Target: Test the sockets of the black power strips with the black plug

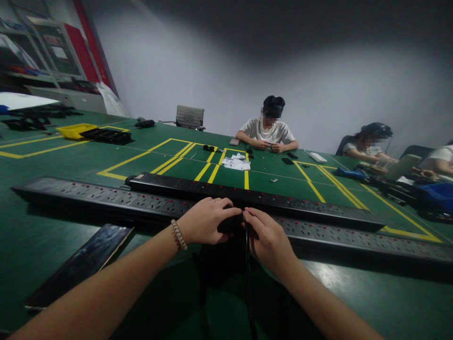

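1. Centrally, the left hand (210, 221) curls its fingers and thumb closely around a dark piece (230, 225), which lies beneath the fingers and is mostly hidden by them.
2. Just beside it, the right hand (269, 240) pinches the upper part of a black cable (248, 288), thumb and fingertips brought together with little gap.
3. From that pinch, the cable drops between the two forearms toward the lower edge of view; whether it joins the dark piece cannot be told.
4. Beyond the fingertips, a near bar (336, 238) with red dots and slots runs crosswise, with a similar far bar (300, 205) behind it.
5. Left of the hands, a glossy slab (83, 264) lies flat on the green table (31, 245).
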The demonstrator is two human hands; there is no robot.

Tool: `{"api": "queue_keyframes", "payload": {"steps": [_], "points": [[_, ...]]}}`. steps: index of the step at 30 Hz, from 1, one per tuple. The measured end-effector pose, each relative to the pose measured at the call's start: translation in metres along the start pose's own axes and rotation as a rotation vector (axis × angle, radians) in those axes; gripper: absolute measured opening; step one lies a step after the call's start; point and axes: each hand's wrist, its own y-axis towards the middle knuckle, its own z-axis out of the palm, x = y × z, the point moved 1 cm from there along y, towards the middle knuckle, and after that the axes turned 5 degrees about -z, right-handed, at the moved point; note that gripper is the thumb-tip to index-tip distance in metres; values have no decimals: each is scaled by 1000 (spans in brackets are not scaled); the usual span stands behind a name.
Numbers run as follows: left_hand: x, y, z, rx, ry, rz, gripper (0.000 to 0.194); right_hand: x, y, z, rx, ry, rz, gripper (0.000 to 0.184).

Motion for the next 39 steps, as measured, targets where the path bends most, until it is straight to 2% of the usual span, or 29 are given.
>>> {"api": "queue_keyframes", "payload": {"steps": [16,24,28,32,39], "points": [[1,4,-3,44,-48,-27,53,5,2,0,20,-63,-29,35],[1,5,-4,69,-47,-37,51,3,2,4,-36,86,163,22],[1,5,-4,74,-45,-43,52,2,2,7,-56,140,180,23],[2,5,-3,66,-41,-49,53,2,5,5,-135,185,155,25],[1,4,-1,49,-35,-34,56,-5,6,-11,-393,144,136,25]]}}
